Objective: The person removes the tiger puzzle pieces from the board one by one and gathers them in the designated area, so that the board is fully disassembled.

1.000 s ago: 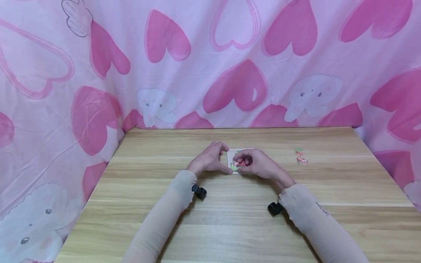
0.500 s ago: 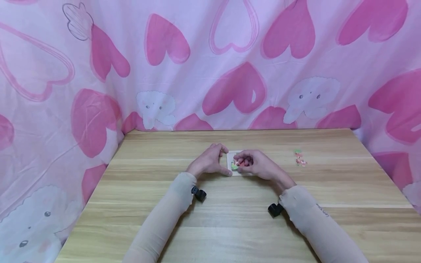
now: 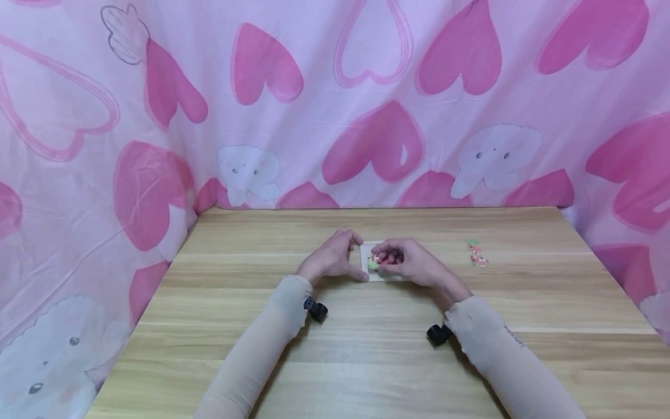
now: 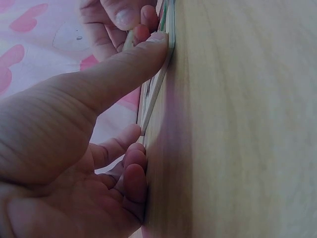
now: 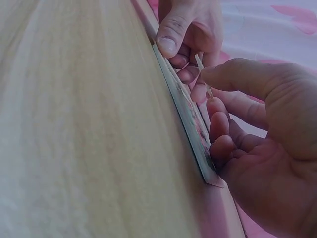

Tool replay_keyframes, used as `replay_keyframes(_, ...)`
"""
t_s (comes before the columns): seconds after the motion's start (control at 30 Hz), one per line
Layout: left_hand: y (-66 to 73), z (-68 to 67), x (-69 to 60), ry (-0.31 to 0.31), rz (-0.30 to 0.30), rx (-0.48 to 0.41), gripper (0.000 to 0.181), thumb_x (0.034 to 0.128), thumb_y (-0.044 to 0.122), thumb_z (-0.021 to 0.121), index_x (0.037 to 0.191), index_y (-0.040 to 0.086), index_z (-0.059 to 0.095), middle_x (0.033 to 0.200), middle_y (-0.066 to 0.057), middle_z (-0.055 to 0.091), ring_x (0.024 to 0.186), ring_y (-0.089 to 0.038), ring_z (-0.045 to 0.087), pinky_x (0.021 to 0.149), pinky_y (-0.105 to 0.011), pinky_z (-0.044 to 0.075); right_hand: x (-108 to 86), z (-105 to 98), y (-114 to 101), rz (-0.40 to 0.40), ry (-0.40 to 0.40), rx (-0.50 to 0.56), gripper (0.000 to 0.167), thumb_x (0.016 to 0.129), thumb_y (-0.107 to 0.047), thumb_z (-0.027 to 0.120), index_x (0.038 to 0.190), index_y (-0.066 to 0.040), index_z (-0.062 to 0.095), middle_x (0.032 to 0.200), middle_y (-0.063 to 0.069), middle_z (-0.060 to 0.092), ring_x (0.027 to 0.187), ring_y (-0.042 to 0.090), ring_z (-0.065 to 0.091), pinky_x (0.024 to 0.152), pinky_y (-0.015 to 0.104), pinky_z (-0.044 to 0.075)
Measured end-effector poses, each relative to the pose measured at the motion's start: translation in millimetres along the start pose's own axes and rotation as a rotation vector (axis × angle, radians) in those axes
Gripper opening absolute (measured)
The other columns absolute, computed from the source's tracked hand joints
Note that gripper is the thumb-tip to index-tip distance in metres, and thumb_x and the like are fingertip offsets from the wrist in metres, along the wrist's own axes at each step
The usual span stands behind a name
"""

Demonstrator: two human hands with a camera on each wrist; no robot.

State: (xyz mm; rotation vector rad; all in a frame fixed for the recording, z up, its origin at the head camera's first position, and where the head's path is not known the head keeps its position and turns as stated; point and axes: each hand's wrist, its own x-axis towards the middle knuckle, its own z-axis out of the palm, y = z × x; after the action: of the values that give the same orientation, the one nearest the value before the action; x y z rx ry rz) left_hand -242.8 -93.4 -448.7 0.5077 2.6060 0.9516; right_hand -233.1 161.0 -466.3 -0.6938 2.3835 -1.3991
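Observation:
A small, flat puzzle board [image 3: 365, 249] with a pale border lies on the table in the head view. My left hand [image 3: 331, 256] holds its left side, thumb at the near corner and index finger at the far corner. Over the board, my right hand [image 3: 416, 263] pinches a thin puzzle piece [image 5: 199, 62] between thumb and fingers; the right wrist view shows that piece edge-on, tilted above the board. Red and green printing shows on the board beside the right fingers. Most of the board's right part is hidden under the right hand.
Several loose, colourful puzzle pieces [image 3: 477, 256] lie to the right of the right hand on the wooden table [image 3: 356, 355]. A pink curtain with hearts [image 3: 374, 139] hangs behind the table and along its sides. Each wrist wears a small black camera [image 3: 316, 309].
The head view has tilted slightly, so everything sits a little lower in it. Both hands keep nearly the same place at the board; the right fingers still hold the piece.

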Motion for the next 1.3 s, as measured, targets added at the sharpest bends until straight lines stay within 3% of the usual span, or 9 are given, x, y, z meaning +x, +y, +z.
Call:
replay_keyframes(0.23,-2.5,0.2,-0.2,-0.001,-0.002,-0.008,0.088,0.0769,0.035,0.106,0.148,0.015,0.058,0.134,-0.007,0.056,0.123,-0.023,0.058,0.11,-0.042,0.052,-3.0,-5,-6,-0.009,0.016,-0.009,0.038,0.1,-0.006,0.082,0.138,-0.003,0.074,0.109,0.01,0.074,0.097,0.025,0.066,0.081,0.025,0.056)
replay_keyframes(0.5,-1.1,-0.7,2.5,-0.001,-0.005,-0.015,0.09,0.0772,0.034,0.106,0.15,0.013,0.057,0.137,-0.007,0.056,0.125,-0.024,0.058,0.112,-0.042,0.052,-9.9,-26,-8,0.024,0.076,-0.046,0.042,0.103,-0.014,0.081,0.144,-0.011,0.072,0.11,0.008,0.071,0.099,0.029,0.062,0.083,0.028,0.055)
replay_keyframes(0.8,-0.3,0.6,0.6,0.002,-0.012,-0.023,0.089,0.0769,0.032,0.106,0.149,0.013,0.058,0.135,-0.006,0.056,0.123,-0.023,0.058,0.112,-0.041,0.052,-20.3,-47,-8,0.037,0.135,-0.033,0.044,0.104,-0.018,0.081,0.146,-0.011,0.071,0.111,0.011,0.069,0.099,0.029,0.06,0.079,0.027,0.054)
replay_keyframes(1.07,-0.1,1.9,1.0,-0.005,-0.019,-0.019,0.089,0.0773,0.032,0.106,0.15,0.013,0.058,0.134,-0.006,0.056,0.121,-0.022,0.057,0.111,-0.041,0.052,-43.6,-78,-9,-0.041,0.223,-0.054,0.042,0.102,-0.012,0.082,0.143,-0.008,0.073,0.113,0.013,0.071,0.094,0.024,0.061,0.075,0.024,0.054)
replay_keyframes(1.3,-0.9,1.2,2.1,-0.002,-0.025,-0.013,0.09,0.0765,0.033,0.106,0.15,0.014,0.058,0.137,-0.007,0.057,0.125,-0.023,0.058,0.113,-0.041,0.051,-76.7,-110,-3,0.024,0.324,-0.059,0.043,0.102,-0.011,0.083,0.143,-0.007,0.072,0.108,0.011,0.069,0.083,0.02,0.061,0.058,0.031,0.054)
